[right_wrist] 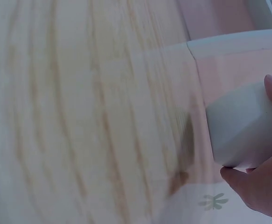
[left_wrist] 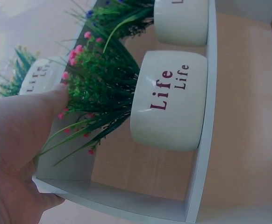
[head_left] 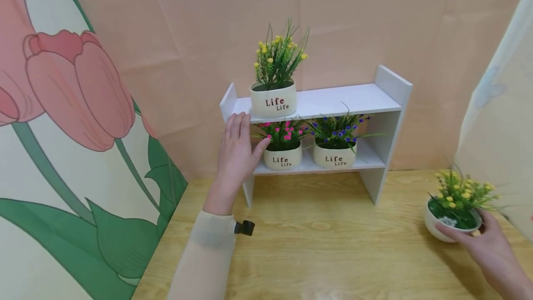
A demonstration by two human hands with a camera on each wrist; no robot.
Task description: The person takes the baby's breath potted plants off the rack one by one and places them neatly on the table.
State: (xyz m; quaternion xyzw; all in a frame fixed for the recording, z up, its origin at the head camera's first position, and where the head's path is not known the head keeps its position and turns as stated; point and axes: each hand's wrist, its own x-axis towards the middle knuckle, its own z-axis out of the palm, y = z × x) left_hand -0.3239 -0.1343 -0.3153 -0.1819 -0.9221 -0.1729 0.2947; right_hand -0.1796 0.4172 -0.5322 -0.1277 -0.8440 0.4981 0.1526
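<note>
My right hand (head_left: 493,246) grips a round white pot (head_left: 435,226) of yellow artificial flowers (head_left: 455,191) at the table's right. In the right wrist view, the thumb and fingers hold the sides of this pot (right_wrist: 243,126), which is raised off the tabletop. My left hand (head_left: 237,154) lies with its fingers stretched out against the left end of a white two-tier shelf (head_left: 341,98). Beside its fingertips, a "Life" pot (head_left: 272,101) with yellow flowers stands on the top tier. Below, a pink-flowered pot (left_wrist: 173,112) is close to the thumb.
A blue-flowered pot (head_left: 334,155) stands right of the pink one on the lower tier. The shelf stands on a wood-grain table (head_left: 312,230). Behind it hangs a plain pinkish cloth (head_left: 354,22); a tulip-printed panel (head_left: 75,91) borders the left side and a pale curtain (head_left: 495,128) the right.
</note>
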